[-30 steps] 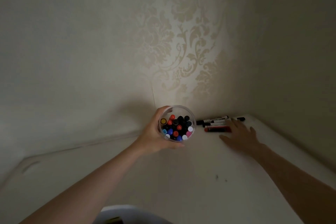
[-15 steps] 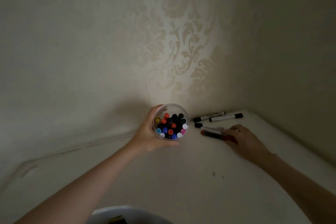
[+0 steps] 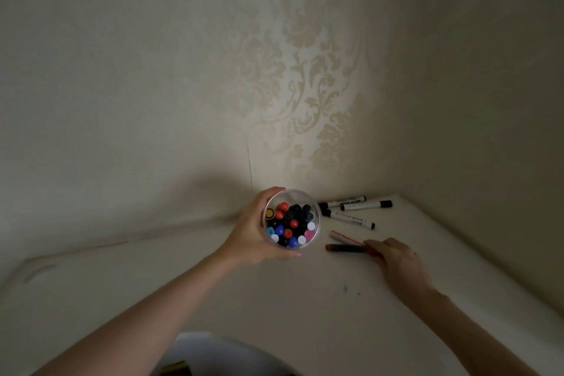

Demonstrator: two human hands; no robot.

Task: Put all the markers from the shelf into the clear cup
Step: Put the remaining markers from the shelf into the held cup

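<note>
My left hand (image 3: 251,235) is wrapped around the clear cup (image 3: 291,218), which is packed with several markers showing red, blue, black, white and pink caps. To its right on the white shelf (image 3: 305,299), my right hand (image 3: 396,259) pinches the ends of two markers: a dark one with a red tip (image 3: 345,248) and a lighter red-and-white one (image 3: 346,237). Three black-capped white markers lie farther back by the wall: one (image 3: 341,202), another (image 3: 366,205) and a third (image 3: 348,218).
Patterned wallpaper walls close the shelf at the back and on the right, forming a corner behind the markers. A small dark speck (image 3: 345,288) marks the shelf. A pale rounded object (image 3: 213,354) shows at the bottom edge.
My right hand has drawn two markers toward me, away from the group by the wall. The cup in my left hand has stayed about where it was.
</note>
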